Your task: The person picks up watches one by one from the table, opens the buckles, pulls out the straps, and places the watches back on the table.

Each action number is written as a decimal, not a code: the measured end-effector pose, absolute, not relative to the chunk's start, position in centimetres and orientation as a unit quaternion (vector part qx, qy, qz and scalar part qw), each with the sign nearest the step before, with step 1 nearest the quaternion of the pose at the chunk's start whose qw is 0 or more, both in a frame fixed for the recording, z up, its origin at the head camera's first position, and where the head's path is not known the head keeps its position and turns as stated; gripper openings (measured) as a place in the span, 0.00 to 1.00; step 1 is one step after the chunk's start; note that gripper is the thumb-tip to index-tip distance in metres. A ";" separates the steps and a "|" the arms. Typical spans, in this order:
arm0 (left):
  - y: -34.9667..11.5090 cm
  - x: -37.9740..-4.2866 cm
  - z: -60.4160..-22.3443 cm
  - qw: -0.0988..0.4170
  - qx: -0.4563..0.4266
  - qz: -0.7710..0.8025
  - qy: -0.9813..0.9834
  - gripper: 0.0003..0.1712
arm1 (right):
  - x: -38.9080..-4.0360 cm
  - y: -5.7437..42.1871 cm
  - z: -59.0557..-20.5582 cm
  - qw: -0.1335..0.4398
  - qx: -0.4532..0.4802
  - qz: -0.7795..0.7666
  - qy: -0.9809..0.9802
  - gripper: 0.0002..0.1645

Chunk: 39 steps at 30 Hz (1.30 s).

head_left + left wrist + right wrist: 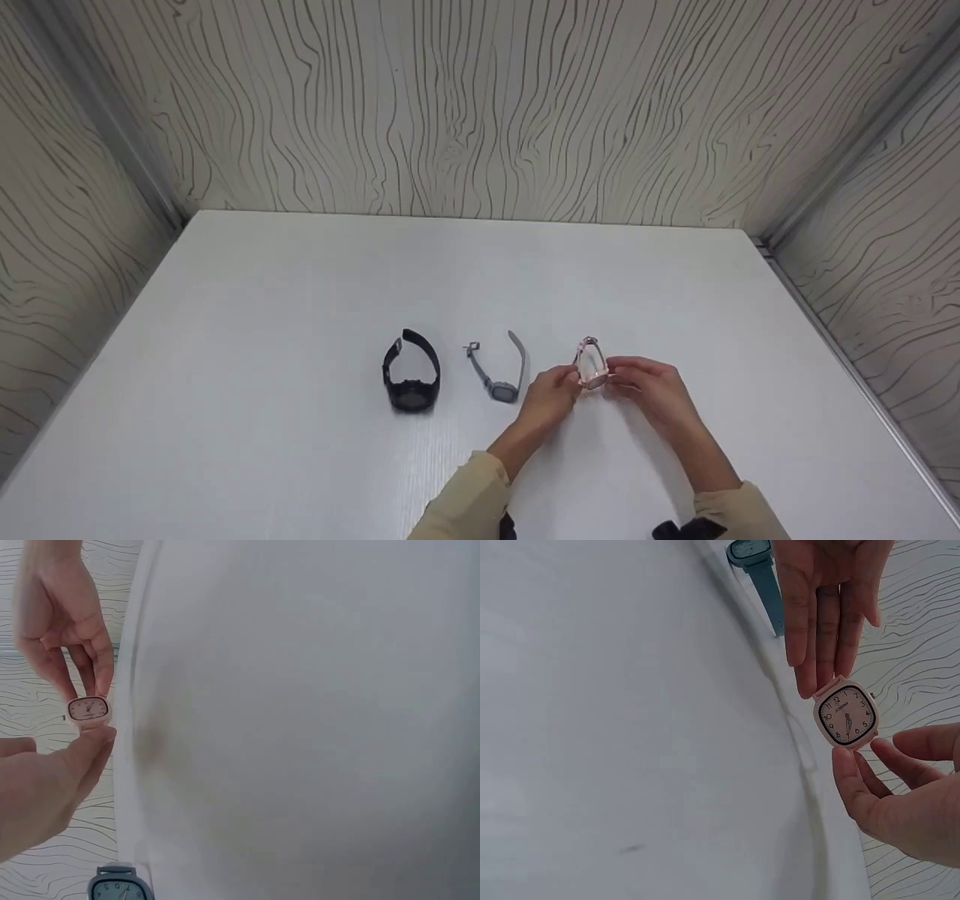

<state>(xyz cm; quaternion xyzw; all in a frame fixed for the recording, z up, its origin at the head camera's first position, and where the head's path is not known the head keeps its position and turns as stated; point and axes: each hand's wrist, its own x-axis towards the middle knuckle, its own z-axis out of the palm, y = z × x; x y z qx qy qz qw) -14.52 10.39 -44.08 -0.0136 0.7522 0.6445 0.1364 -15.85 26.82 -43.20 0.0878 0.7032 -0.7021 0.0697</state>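
A pink wristwatch [595, 381] with a rounded-square dial is between my two hands, its case toward me and its strap forming a narrow loop behind. My left hand [550, 397] pinches the case's left side between thumb and fingers. On the opposite side, my right hand [654, 390] grips the case edge with thumb and fingertips. The watch's dial [847, 715] faces the right wrist camera, and the same watch [88, 709] shows in the left wrist view. Left of my left hand lies a grey-blue wristwatch [503, 391], its strap unfastened and spread.
A black wristwatch [413, 396] lies farther left on the white table [285, 315], its strap curving backward. Wood-grain panels [450, 112] stand behind the table and at both sides. Dark wrist-worn gear [688, 529] shows at the right cuff.
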 end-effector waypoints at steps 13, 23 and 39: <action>9.2 -13.1 -41.4 0.087 -0.065 0.699 0.707 0.14 | -15.0 25.1 -40.6 0.061 0.030 -0.699 0.712 0.17; 7.6 -13.0 -40.3 0.074 -0.079 0.722 0.683 0.08 | -14.3 23.9 -39.5 0.070 -0.018 -0.716 0.694 0.17; 4.5 -13.3 -40.6 0.082 -0.078 0.748 0.654 0.08 | -13.8 22.0 -39.1 0.110 -0.053 -0.729 0.674 0.19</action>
